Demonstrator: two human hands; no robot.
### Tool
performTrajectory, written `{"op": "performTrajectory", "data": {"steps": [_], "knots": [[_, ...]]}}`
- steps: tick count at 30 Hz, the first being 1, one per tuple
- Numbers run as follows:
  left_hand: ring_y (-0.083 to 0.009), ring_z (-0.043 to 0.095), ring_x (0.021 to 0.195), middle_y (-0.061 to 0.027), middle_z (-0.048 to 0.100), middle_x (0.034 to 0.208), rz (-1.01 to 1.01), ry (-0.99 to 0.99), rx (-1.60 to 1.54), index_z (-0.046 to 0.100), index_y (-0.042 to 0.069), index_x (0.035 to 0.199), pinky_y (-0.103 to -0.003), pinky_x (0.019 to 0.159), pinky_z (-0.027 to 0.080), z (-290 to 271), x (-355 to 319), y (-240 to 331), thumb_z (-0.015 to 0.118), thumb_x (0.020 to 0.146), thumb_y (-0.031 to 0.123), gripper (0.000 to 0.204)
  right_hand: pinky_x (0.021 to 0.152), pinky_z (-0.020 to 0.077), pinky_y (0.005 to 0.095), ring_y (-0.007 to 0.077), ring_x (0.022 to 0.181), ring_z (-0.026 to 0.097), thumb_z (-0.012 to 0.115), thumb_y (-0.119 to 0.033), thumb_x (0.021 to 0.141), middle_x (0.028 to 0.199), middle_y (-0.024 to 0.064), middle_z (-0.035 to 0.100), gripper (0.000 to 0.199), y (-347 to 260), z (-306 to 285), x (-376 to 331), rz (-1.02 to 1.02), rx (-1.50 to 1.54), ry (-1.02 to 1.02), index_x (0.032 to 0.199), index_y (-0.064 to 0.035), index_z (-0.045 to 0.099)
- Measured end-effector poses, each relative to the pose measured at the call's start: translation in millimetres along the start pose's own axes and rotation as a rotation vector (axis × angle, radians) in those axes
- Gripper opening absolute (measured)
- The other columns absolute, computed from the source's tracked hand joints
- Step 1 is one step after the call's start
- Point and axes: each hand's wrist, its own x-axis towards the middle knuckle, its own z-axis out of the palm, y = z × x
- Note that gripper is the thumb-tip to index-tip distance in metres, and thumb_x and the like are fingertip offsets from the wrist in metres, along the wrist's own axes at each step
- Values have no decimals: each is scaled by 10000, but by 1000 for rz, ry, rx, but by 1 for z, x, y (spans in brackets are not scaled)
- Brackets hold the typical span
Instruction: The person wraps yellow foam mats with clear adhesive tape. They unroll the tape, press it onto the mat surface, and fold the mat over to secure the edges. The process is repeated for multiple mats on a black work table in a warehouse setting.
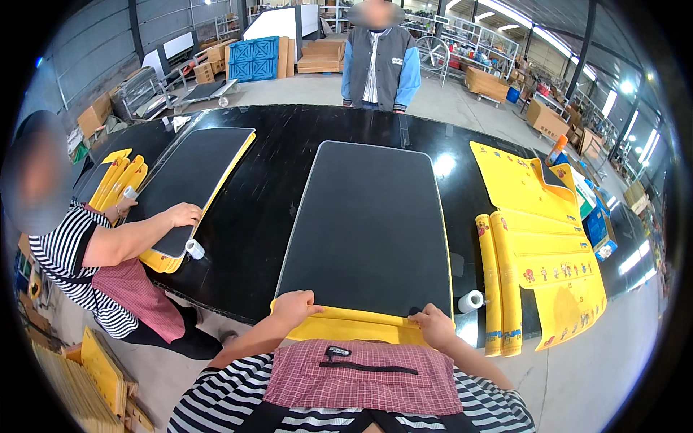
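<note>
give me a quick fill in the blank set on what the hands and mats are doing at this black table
1. Both the left hand and the right hand press on the folded ______ edge of the dark mat.
2. A small white tape roll lies to the ______ of the right hand.
3. The rolled mats beside the tape roll are ______ in colour.
4. The co-worker's hand rests on a second dark mat to the person's ______.

Missing words: yellow; right; yellow; left
</note>
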Motion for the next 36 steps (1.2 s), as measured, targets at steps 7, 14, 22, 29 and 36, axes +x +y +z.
{"op": "performTrajectory", "data": {"steps": [7,14,22,29,36], "knots": [[-309,636,852,-104,606,905,143,122,20,641,86,899,-428,716,502,9,-11,-4,675,934,421,338,928,495,366,255,1030,608,568,-139,974,1023,73,589,360,5,-4,-4,-90,-155,26,1274,-258,726],[-286,589,916,-94,574,956,306,182,118,685,90,932,-434,792,459,15,-11,-10,681,944,303,213,946,486,375,261,1043,575,642,-270,938,1050,87,551,453,7,6,-18,-106,-197,22,1391,-267,640],[-274,553,950,-81,542,964,316,299,204,691,134,1045,-430,843,422,20,-38,-20,568,919,111,178,920,494,385,293,1053,558,711,-403,859,1081,114,538,616,-1,21,-27,-108,-336,124,1447,-272,581],[-323,622,925,-110,556,968,230,151,24,664,126,1009,-449,807,500,12,-16,-30,623,930,204,118,918,514,371,277,1003,615,610,-60,890,1016,80,584,426,-1,-1,-13,-15,-86,84,1251,-251,733],[-333,638,843,-109,599,886,-30,116,9,566,90,798,-446,750,515,6,7,-40,844,772,389,409,870,532,490,394,983,643,750,-107,786,1089,154,559,191,28,5,24,265,111,116,933,-98,628]]}}
